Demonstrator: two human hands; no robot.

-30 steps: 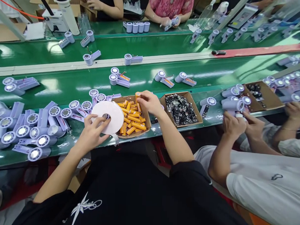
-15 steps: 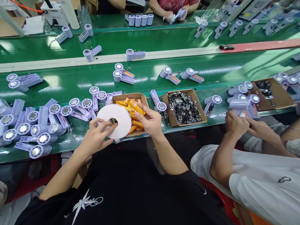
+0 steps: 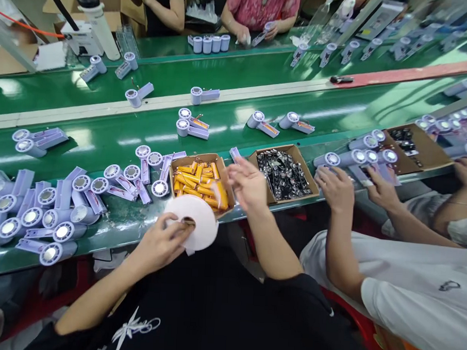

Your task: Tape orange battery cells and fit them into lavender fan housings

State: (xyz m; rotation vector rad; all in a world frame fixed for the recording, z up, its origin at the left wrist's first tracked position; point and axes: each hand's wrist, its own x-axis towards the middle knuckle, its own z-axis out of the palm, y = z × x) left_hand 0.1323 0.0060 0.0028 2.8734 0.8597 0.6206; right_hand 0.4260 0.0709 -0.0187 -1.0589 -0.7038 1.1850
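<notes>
Now the left hand (image 3: pixel 163 244) grips the white tape roll (image 3: pixel 204 222) by its centre; the blurred right hand (image 3: pixel 252 188) looks open. Better keep the roll steady, clear of the orange battery cells (image 3: pixel 196 179).

Batteries (image 3: pixel 196 181) lie in a box (image 3: pixel 203 157) behind the roll (image 3: pixel 204 222), between fan housings (image 3: pixel 64 231) left and boxed circuit boards (image 3: pixel 283 174) right.

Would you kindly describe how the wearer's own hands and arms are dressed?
The left hand and right hand are ungloved, with no watch visible. Short black sleeves belong to a black top bearing a white, flower-like motif.
</notes>
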